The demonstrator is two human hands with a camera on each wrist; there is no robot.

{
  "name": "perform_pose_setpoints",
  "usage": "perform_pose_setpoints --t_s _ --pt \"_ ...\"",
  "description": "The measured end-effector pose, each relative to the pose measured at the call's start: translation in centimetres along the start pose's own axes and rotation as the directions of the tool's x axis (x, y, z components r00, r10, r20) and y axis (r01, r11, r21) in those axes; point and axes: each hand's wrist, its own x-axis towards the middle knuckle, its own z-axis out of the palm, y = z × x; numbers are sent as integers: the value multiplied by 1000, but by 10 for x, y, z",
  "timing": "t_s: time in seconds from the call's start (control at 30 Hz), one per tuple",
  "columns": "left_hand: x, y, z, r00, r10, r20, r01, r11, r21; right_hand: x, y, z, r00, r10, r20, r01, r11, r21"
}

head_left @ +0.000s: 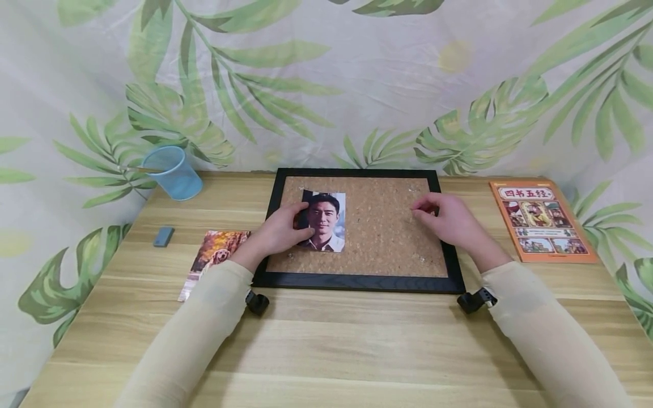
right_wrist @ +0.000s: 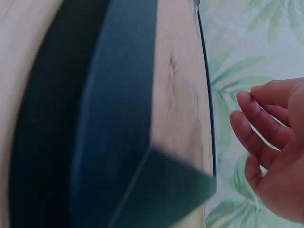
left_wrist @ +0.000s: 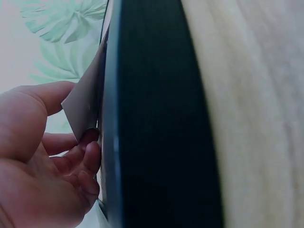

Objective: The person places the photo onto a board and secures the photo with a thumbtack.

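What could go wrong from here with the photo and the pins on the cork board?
1. The left hand holds the portrait photo by its left edge only; no pin shows in it, so it may shift or curl, as the left wrist view hints.
2. The right hand hovers over the cork board at a small pin; a fumble could drop it among the loose pins.
3. The dog photo overhangs the table by the left sleeve and could be knocked.

Bright, even, soft light; faint shadows; head view sharp, edges bowed; wrist views blurred.
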Motion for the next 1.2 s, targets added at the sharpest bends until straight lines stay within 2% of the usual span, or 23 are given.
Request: perform_pose_setpoints --t_s 0.23,0.33,0.5,0.6,0.73,0.9,1.07,1.2 --pt "3 3 -1 999 31 13 -32 995 99 23 -22 14 997 30 75 -41 988 149" --pt "2 3 -1 999 25 22 -27 993 113 36 -28 25 990 73 124 -100 968 229" --pt "3 2 0 1000 11 25 -14 992 123 57 -37 46 969 148 198 -211 913 348" --pt "3 1 1 1000 13 22 -16 992 126 69 -44 56 960 172 222 -248 891 380" --pt "3 2 1 999 25 23 -28 990 135 83 -56 65 957 162 242 -257 857 446" --pt "3 3 2 999 25 23 -28 989 143 101 -68 75 950 153 271 -282 793 540" --pt "3 3 3 1000 26 13 -28 989 145 118 -75 86 940 158 301 -313 748 585" --pt "3 4 5 1000 17 12 -19 989 148 126 -77 95 927 185 325 -353 724 593"
